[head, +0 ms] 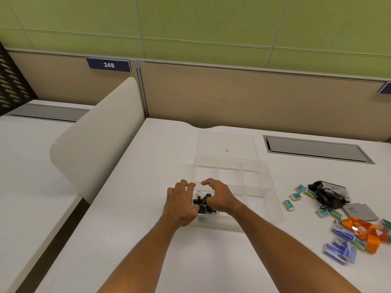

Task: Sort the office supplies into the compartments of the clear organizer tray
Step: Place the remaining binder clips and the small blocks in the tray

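The clear organizer tray [266, 182] lies on the white desk in front of me. A pile of black binder clips [203, 203] fills its near left compartment. My left hand [181, 205] and my right hand [220, 197] cup this pile from either side, fingers curled and touching the clips. Whether either hand actually grips clips I cannot tell. The tray's other compartments look bare. To the right lie several small blue-and-white erasers [295, 196], a black lanyard [324, 195] with a badge, an orange lanyard [368, 231] and several blue staple boxes [340, 248].
The tray's clear lid [243, 142] lies just behind it, with a small pink disc [227, 149] on it. A grey cable hatch [317, 149] is set into the desk at the back right. A white divider panel [95, 132] stands on the left. A grey pouch [359, 211] lies among the supplies.
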